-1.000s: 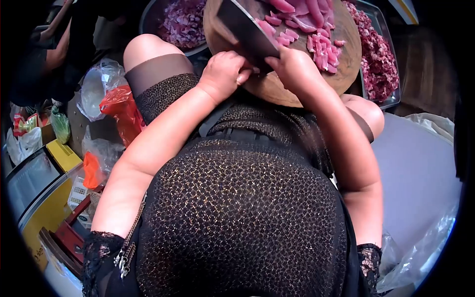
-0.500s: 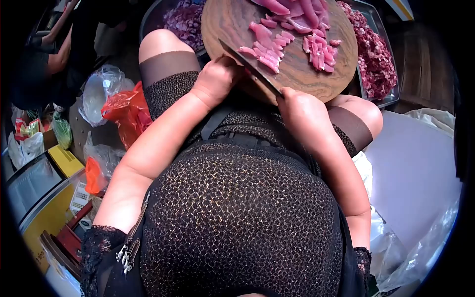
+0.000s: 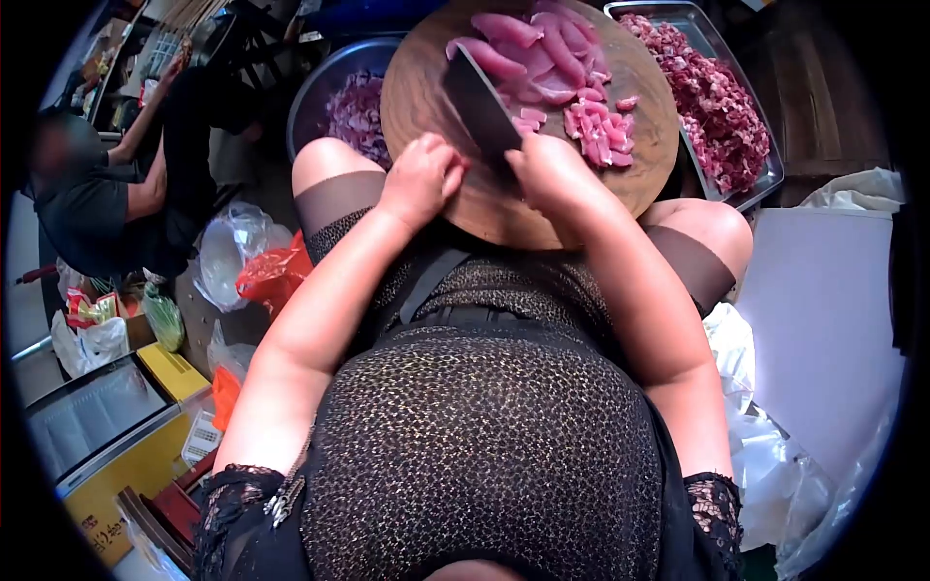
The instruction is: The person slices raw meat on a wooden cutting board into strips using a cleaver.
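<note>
My right hand (image 3: 547, 172) is wrapped round the handle of a cleaver (image 3: 481, 105), whose dark blade slants up and left over the round wooden board (image 3: 639, 68). Near the board's left edge is my left hand (image 3: 423, 177), fingers curled together; what is in them, if anything, is hidden. Larger pink meat pieces (image 3: 552, 48) lie at the back of the board. Small cut pieces (image 3: 599, 129) are heaped right of the cleaver, and a few more show beside the blade, which hides part of the meat.
A metal bowl of chopped meat (image 3: 355, 108) stands left of the board, a metal tray (image 3: 770, 179) of minced meat right. Another person (image 3: 116, 194) is at the far left. Plastic bags (image 3: 271, 276), a yellow box (image 3: 174, 371) and a pale grey surface (image 3: 823, 320) flank my legs.
The view has shifted, so the board appears lower. The cleaver's blade now shows its broad side and covers cut pieces seen before. My left hand is a little farther from the blade.
</note>
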Motion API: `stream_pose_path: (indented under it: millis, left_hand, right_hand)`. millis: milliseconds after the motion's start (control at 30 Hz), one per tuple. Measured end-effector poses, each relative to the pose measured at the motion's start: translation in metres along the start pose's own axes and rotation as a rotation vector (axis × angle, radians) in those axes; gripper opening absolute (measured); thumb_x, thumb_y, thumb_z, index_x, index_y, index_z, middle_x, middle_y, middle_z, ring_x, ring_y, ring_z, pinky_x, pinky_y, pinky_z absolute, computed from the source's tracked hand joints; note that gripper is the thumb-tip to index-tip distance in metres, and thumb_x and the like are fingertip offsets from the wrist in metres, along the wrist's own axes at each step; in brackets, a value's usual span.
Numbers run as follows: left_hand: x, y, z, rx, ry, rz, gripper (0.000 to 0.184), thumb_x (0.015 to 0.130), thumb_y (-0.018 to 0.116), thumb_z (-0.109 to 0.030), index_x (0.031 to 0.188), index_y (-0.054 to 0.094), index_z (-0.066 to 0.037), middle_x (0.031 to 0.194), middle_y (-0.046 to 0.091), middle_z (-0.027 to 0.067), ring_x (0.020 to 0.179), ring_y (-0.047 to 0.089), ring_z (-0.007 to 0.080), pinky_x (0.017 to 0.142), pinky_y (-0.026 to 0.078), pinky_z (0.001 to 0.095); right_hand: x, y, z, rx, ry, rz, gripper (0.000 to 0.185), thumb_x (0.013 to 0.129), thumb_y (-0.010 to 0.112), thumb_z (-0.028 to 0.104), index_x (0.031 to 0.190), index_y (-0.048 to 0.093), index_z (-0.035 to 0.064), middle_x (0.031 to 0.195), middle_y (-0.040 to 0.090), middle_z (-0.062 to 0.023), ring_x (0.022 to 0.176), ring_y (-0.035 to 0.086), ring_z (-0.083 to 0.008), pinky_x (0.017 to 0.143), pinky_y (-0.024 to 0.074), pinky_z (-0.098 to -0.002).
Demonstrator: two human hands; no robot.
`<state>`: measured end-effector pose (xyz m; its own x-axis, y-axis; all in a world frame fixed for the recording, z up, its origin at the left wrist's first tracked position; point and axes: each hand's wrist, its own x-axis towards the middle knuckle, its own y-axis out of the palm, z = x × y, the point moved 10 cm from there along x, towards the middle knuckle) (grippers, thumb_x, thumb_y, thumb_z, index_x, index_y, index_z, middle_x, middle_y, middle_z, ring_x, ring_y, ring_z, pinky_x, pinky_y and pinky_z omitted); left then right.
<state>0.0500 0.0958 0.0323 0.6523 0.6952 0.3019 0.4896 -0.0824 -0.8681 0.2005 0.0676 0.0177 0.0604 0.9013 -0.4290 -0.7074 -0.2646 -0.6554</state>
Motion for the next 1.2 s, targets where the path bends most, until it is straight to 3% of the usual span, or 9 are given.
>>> stream_pose_path:
  millis: [267, 333, 533, 600, 667, 800, 833, 867, 1200]
  left_hand:
    - [0.104, 0.056, 0.013, -0.096, -0.079, 0.034, 0.033, 0.075, 0.059, -0.002, 0.106, 0.07, -0.002, 0.105, 0.067, 0.0184, 0.103, 0.062, 0.0348, 0.093, 0.049, 0.0409]
    - [0.119, 0.06, -0.027, -0.39, 0.031, 0.045, 0.024, 0.071, 0.061, -0.005, 0.091, 0.074, -0.006, 0.101, 0.068, 0.0185, 0.101, 0.063, 0.0335, 0.095, 0.048, 0.0405]
    - [0.155, 0.039, 0.014, 0.215, -0.171, -0.006, 0.028, 0.076, 0.072, -0.026, 0.101, 0.071, -0.014, 0.113, 0.061, 0.0115, 0.114, 0.054, 0.0318, 0.099, 0.045, 0.0426]
    - [0.163, 0.034, 0.031, 0.207, -0.143, 0.036, 0.023, 0.076, 0.07, -0.023, 0.096, 0.072, -0.013, 0.108, 0.064, 0.0118, 0.108, 0.058, 0.0309, 0.097, 0.048, 0.043]
    - [0.173, 0.029, 0.059, -0.004, -0.157, -0.039, 0.02, 0.075, 0.07, -0.022, 0.093, 0.073, -0.012, 0.103, 0.069, 0.013, 0.099, 0.064, 0.0313, 0.093, 0.051, 0.0454]
    - [0.147, 0.006, 0.118, -0.804, -0.729, -0.177, 0.032, 0.087, 0.052, 0.0, 0.118, 0.06, 0.002, 0.106, 0.069, 0.0149, 0.097, 0.068, 0.0225, 0.081, 0.057, 0.0333]
    - [0.144, 0.01, 0.124, -1.09, -0.746, -0.172, 0.03, 0.089, 0.05, 0.0, 0.118, 0.059, 0.003, 0.112, 0.067, 0.0159, 0.1, 0.067, 0.0262, 0.086, 0.057, 0.0361]
    - [0.14, 0.006, 0.131, -1.085, -0.743, -0.179, 0.03, 0.089, 0.05, 0.0, 0.118, 0.059, 0.003, 0.112, 0.067, 0.0159, 0.1, 0.067, 0.0262, 0.086, 0.057, 0.0361]
    - [0.101, 0.003, 0.017, -1.548, -0.624, 0.193, 0.036, 0.1, 0.057, -0.03, 0.124, 0.059, -0.004, 0.113, 0.067, 0.0083, 0.102, 0.067, 0.0198, 0.088, 0.056, 0.0359]
  right_hand:
    - [-0.063, -0.052, -0.089, 0.182, 0.085, -0.188, 0.03, 0.096, 0.056, 0.024, 0.103, 0.06, -0.0049, 0.066, 0.062, -0.0176, 0.054, 0.061, -0.0283, 0.054, 0.0485, -0.0425]
    - [-0.073, -0.062, -0.088, 0.212, 0.167, -0.186, 0.031, 0.095, 0.056, 0.019, 0.109, 0.061, -0.0077, 0.087, 0.068, -0.0223, 0.078, 0.065, -0.0311, 0.073, 0.0497, -0.0426]
    - [-0.095, -0.064, -0.08, 0.353, 0.146, -0.224, 0.03, 0.098, 0.053, 0.023, 0.108, 0.059, -0.0047, 0.064, 0.061, -0.0168, 0.049, 0.06, -0.0255, 0.05, 0.0487, -0.0386]
    - [-0.091, -0.051, -0.067, 0.162, 0.015, -0.129, 0.031, 0.094, 0.057, 0.022, 0.107, 0.06, -0.0053, 0.084, 0.066, -0.0285, 0.078, 0.066, -0.0422, 0.07, 0.0512, -0.0468]
    - [-0.087, -0.038, -0.052, 0.136, 0.007, -0.02, 0.032, 0.093, 0.058, 0.023, 0.107, 0.061, -0.006, 0.093, 0.064, -0.0307, 0.093, 0.062, -0.0462, 0.079, 0.0489, -0.0486]
    - [-0.077, -0.035, -0.066, 0.264, 0.157, 0.021, 0.032, 0.094, 0.056, 0.022, 0.109, 0.061, -0.0058, 0.079, 0.066, -0.0264, 0.068, 0.066, -0.0387, 0.065, 0.0509, -0.047]
    - [-0.075, -0.047, -0.068, 0.123, 0.059, -0.115, 0.031, 0.095, 0.055, 0.021, 0.109, 0.061, -0.0053, 0.069, 0.064, -0.0203, 0.056, 0.063, -0.0304, 0.056, 0.0499, -0.0438]
    - [-0.077, -0.053, -0.079, 0.112, 0.142, -0.144, 0.034, 0.095, 0.056, 0.021, 0.112, 0.06, -0.0078, 0.092, 0.068, -0.0256, 0.089, 0.067, -0.0342, 0.081, 0.0504, -0.0401]
    - [-0.089, -0.052, -0.09, 0.202, 0.194, -0.138, 0.032, 0.094, 0.057, 0.02, 0.109, 0.06, -0.0081, 0.089, 0.068, -0.0244, 0.084, 0.066, -0.0324, 0.076, 0.0497, -0.0405]
